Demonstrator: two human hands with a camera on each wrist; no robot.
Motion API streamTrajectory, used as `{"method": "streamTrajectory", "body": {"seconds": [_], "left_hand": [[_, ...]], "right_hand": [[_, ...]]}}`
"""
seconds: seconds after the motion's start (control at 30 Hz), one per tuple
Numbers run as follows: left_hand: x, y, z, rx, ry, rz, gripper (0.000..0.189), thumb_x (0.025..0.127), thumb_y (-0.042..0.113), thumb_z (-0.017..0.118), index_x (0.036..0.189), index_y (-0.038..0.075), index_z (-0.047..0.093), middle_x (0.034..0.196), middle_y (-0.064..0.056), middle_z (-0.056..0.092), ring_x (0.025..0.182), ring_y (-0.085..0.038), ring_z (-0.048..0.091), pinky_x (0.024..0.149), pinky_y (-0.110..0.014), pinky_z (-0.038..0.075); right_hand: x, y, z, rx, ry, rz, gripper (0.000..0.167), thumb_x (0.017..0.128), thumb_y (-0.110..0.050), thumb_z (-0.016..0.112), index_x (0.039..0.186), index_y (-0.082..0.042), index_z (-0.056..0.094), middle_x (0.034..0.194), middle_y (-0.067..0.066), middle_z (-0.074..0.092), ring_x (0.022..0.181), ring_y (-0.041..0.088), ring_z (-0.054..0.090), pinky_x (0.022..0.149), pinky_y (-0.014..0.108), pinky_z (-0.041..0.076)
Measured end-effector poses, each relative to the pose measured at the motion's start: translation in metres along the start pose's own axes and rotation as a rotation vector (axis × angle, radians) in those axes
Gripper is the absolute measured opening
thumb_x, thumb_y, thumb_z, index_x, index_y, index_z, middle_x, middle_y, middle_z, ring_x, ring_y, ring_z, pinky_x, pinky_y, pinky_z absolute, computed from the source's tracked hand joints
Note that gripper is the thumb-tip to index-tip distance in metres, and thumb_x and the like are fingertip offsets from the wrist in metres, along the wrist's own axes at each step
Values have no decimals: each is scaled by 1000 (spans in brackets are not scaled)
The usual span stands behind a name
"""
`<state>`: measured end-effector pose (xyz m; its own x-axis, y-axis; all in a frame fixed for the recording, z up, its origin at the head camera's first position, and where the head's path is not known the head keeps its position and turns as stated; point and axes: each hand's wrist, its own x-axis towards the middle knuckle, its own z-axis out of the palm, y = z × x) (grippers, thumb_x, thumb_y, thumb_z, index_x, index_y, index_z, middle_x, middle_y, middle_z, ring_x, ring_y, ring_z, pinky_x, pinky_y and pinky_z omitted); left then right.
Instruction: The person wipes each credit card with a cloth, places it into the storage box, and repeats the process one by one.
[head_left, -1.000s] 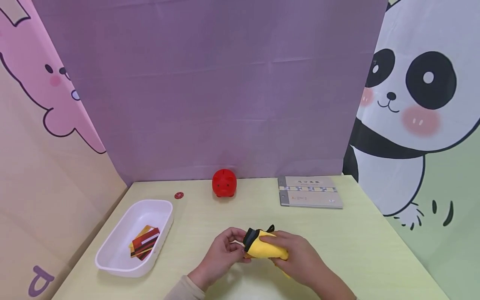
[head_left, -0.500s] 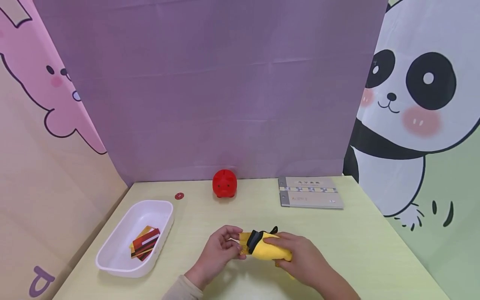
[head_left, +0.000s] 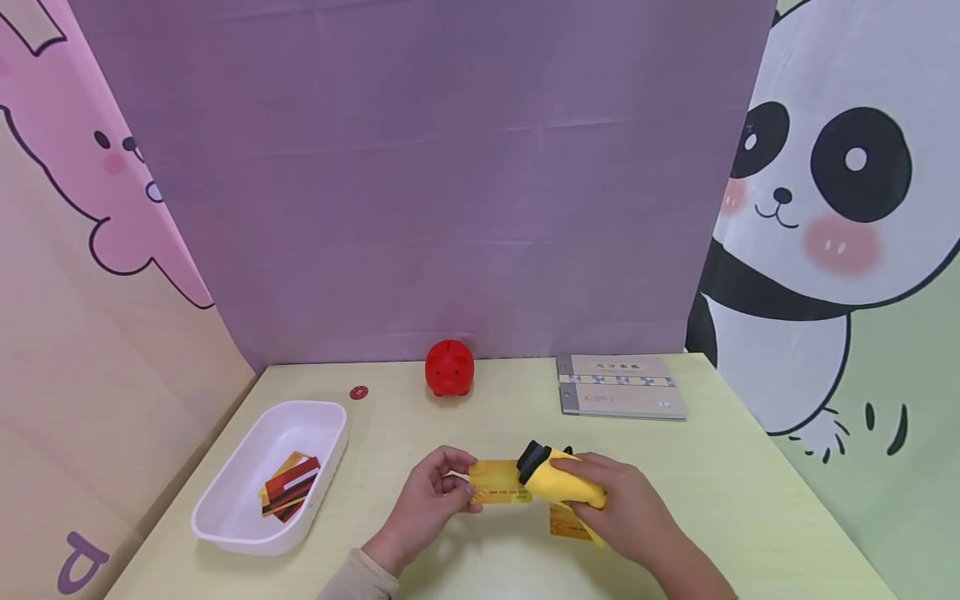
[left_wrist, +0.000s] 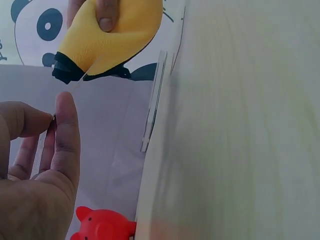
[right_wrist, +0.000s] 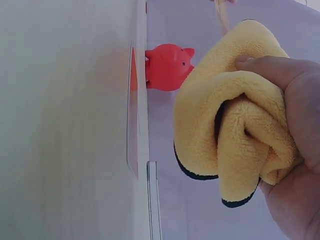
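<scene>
Between thumb and fingers, my left hand (head_left: 426, 497) pinches a yellow bank card (head_left: 495, 482) above the table. My right hand (head_left: 628, 507) grips a folded yellow cloth (head_left: 564, 481) with black edging. In the head view the cloth's dark end overlaps the right edge of that card. Bunched folds of the plush cloth (right_wrist: 200, 125) fill my right hand in the right wrist view. A second yellow card (head_left: 567, 522) lies on the table below the cloth, partly covered by my right hand and the cloth.
At left stands a white plastic tray (head_left: 217, 504) with several red and yellow cards (head_left: 291, 483) inside. A small red disc (head_left: 359, 392), a red piggy bank (head_left: 449, 368) and a grey notebook (head_left: 621, 387) lie toward the back edge.
The cloth and my right hand have moved right, while my left hand has shifted slightly left. More of the pinched card now shows, and the second card on the table has come into sight.
</scene>
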<state>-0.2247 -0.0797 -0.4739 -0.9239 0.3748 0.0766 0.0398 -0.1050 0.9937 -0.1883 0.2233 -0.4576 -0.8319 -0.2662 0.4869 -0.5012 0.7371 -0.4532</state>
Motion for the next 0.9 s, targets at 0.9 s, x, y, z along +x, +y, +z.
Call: {"method": "streamTrajectory", "body": {"seconds": [0.9], "left_hand": [[0,-3,0,47,5,16,39,94,-13,64,129,3,68,129,-15,64,100,-26,69,83,-38,65]], "right_hand": [[0,4,-3,4,73,16,64,75,-6,94,129,-34,75,116,-8,74,92,9,67,75,31,59]]}}
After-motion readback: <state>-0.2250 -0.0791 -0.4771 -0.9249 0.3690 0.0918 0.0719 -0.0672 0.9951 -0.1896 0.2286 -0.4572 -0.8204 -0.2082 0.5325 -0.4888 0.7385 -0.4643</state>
